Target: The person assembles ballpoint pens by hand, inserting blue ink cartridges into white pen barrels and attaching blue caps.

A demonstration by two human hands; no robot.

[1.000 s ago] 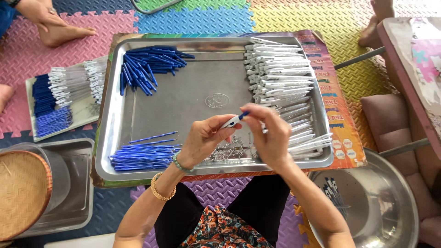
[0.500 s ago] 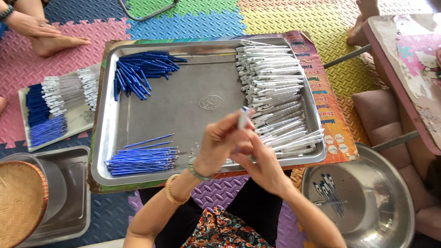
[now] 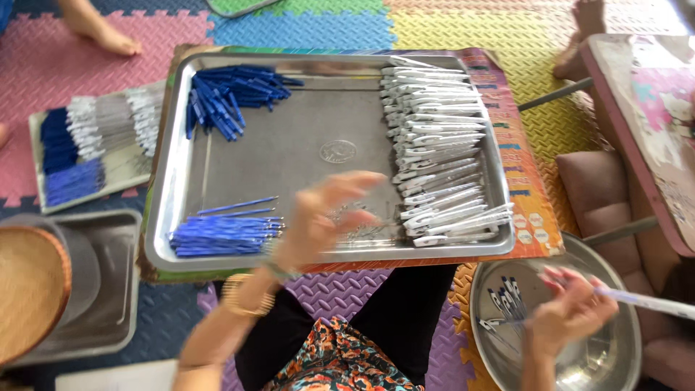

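Observation:
My right hand holds a white pen with a blue part over a round metal bowl at the lower right; several finished pens lie in the bowl. My left hand, blurred, hovers with fingers spread above the near edge of a large steel tray, near small springs. On the tray lie blue pen caps at the back left, blue refills at the front left, and a row of white pen barrels on the right.
A smaller tray of white and blue pen parts sits at the left. A woven basket and a steel tray are at the lower left. Other people's feet rest on the foam mats; a low table stands at the right.
Both hands were together over the tray on one pen. My right hand has carried the pen down to the right over the bowl, and my left hand has opened above the tray.

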